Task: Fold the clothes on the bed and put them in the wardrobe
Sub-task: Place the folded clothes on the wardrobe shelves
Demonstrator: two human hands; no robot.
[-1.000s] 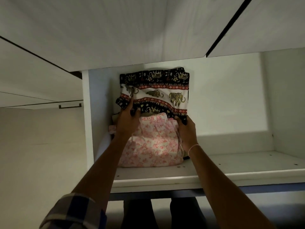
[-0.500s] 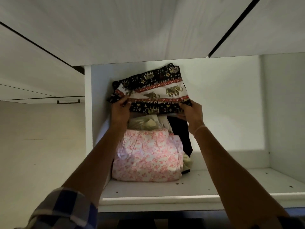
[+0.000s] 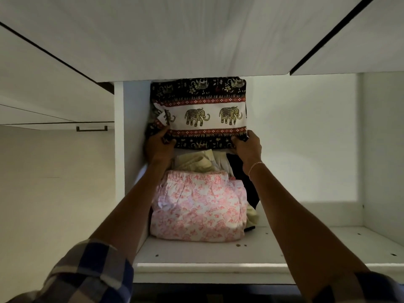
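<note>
Placing step, not folding: the folded elephant-print garment (image 3: 203, 112) is up inside the wardrobe compartment, in its left part just beside the side wall (image 3: 119, 171), top edge right under the upper panel. The left hand (image 3: 158, 147) grips its lower left corner, fingers curled round the hem. The right hand (image 3: 248, 147), with a bracelet (image 3: 255, 167) at the wrist, pinches the lower right corner, thumb on the front. Both hands are closed on cloth, neither spread.

Below it on the shelf (image 3: 306, 254) is the pile: the pink floral garment (image 3: 199, 206) in front, with a cream garment (image 3: 194, 161) and a dark garment (image 3: 242, 178) showing behind it. The cream piece shows between the held garment's lower edge and the pink one. I cannot tell whether the held piece's back already rests on anything.

My read is that this piece is folded and almost stowed, just not let go yet. The next move calls for settling it flat on the pile with both corners level so the fold holds, then slipping the fingers out without dragging the hem. The left corner looks a bit bunched and may need tucking. The bed is out of view, so I cannot tell how many clothes remain
</note>
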